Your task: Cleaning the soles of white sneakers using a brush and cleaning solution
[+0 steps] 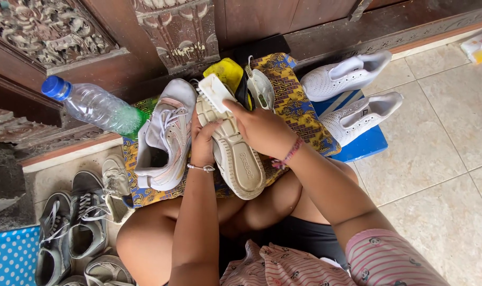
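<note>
My left hand [203, 142] grips a pale sneaker [235, 156] turned sole-up over my lap. My right hand [261, 128] holds a white scrub brush [214, 91] against the toe end of that sole. The matching light grey-and-pink sneaker [167, 135] lies upright just left of it on a patterned blue-and-yellow cloth [296, 108]. Behind the brush sit a yellow object [225, 71] and a small white item [262, 87].
A plastic water bottle with a blue cap [95, 108] lies at the left against a carved wooden door [183, 32]. Two white sneakers [352, 92] rest on a blue box [365, 145] at the right. Grey sneakers [82, 222] crowd the lower left on the tiled floor [437, 159].
</note>
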